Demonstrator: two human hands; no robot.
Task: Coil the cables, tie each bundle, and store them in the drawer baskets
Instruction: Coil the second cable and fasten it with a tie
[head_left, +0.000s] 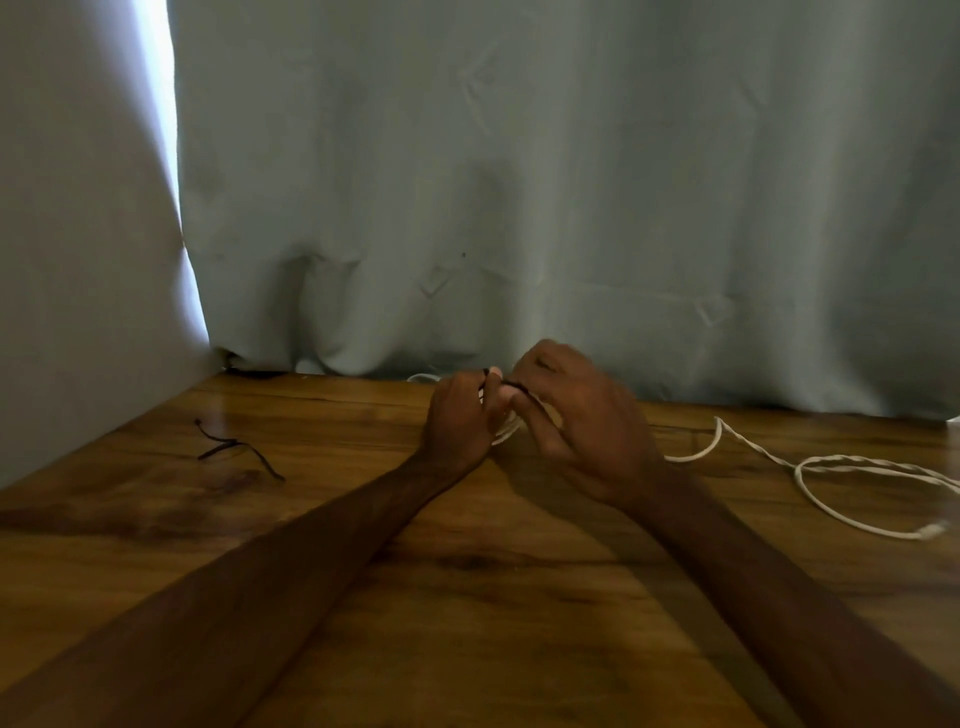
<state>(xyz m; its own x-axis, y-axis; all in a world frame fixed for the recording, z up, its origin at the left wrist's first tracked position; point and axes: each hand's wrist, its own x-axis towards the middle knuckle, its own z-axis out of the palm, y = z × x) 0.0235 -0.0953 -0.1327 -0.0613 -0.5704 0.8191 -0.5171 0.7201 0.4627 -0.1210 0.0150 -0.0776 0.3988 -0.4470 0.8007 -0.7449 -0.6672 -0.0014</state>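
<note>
Both hands meet near the back of the wooden table (467, 597). My left hand (460, 421) and my right hand (576, 421) each pinch an end of a thin black tie (511, 385) stretched between them. Under the fingers lies a coiled white cable bundle (506, 430), mostly hidden by the hands. A second white cable (841, 467) lies loose and uncoiled on the table to the right, its plug end near the right edge. No drawer or basket is in view.
Two or three spare black ties (234, 449) lie on the table at the left. A grey-green curtain (519, 182) hangs along the table's back edge, and a pale wall (78, 260) closes the left side.
</note>
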